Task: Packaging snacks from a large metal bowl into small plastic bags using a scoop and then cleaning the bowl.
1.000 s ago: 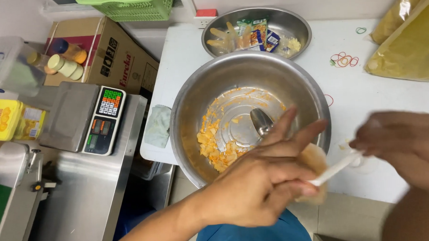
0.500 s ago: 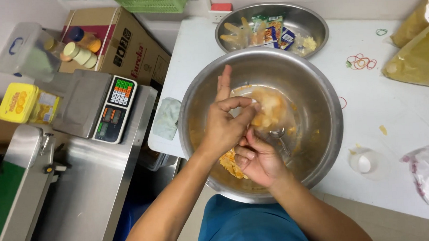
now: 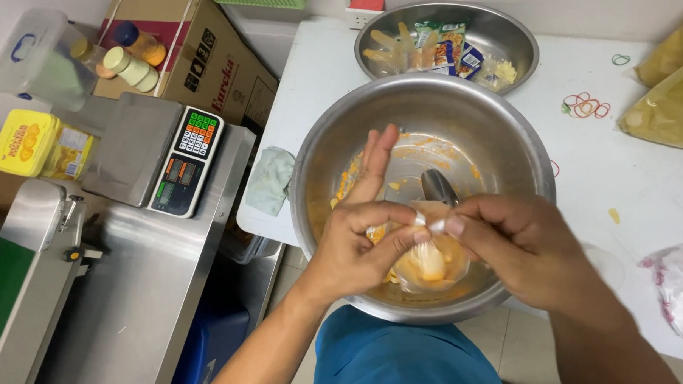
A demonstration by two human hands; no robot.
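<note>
- Both hands are over the big steel mixing bowl (image 3: 506, 133), which is round, shiny and smeared with orange-yellow bits on the inside.
- The left hand (image 3: 358, 248) has its grip pinched on the top edge of a small clear plastic bag (image 3: 428, 258), thumb and curled fingers doing the work while the index and middle fingers stick out straight toward the far side of the bowl.
- The right hand (image 3: 521, 246) has its grip pinched on the same bag top from the other side, fingertips nearly meeting the left ones.
- The bag is thin, soft and see-through, with a lump of yellow-orange stuff sagging in the bottom. Its long axis hangs roughly straight down, mouth up at the fingers and rounded belly toward the near bottom of the bowl.
- A metal spoon (image 3: 437, 185) lies in the bowl just past the bag, scoop showing and the handle hidden.
- The bowl sits on the white table (image 3: 644, 181), overhanging the near edge a little.
- Behind it is a smaller steel bowl (image 3: 518, 42) with sachets and pale scraps in it.
- Loose rubber bands (image 3: 584, 104) lie on the table to the right, well clear of the hands.
- Off to the left there's a digital scale (image 3: 155, 157) with a flat grey platform, on a steel surface.
</note>
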